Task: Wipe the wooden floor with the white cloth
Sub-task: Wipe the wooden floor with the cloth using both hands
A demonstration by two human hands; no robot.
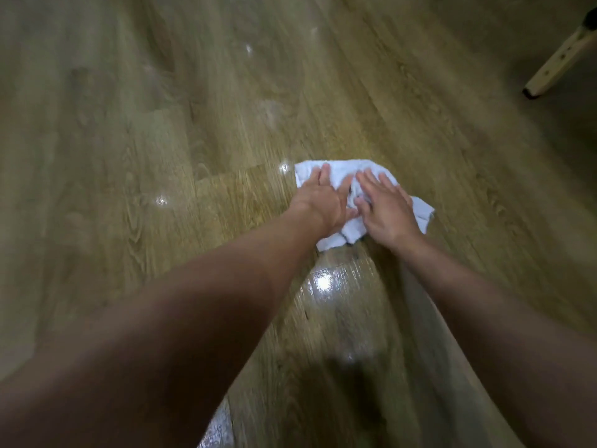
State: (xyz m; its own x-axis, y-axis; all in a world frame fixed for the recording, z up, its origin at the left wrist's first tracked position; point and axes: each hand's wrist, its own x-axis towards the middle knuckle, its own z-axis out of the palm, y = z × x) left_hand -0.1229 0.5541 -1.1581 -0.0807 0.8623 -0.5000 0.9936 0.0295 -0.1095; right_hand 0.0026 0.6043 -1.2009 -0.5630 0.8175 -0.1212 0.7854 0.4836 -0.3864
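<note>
Two-handed wipe, white cloth (342, 171) on wooden floor (193, 130).
Grip apart, nothing clamped: left hand (323, 202) and right hand (386, 211) flat, fingers straight, pressing side by side on the bunched cloth. Best done with even palm pressure, overlapping strokes along plank grain; pale furniture leg (555, 63) well apart.

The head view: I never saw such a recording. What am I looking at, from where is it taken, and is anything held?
No machine here: a person wears a camera on the head, looking forward and down, so you see their own bare arms. The left hand and the right hand both press, fingers straight, on a crumpled white cloth lying on the wooden floor. Nothing is gripped. A pale furniture leg stands at the upper right.
</note>
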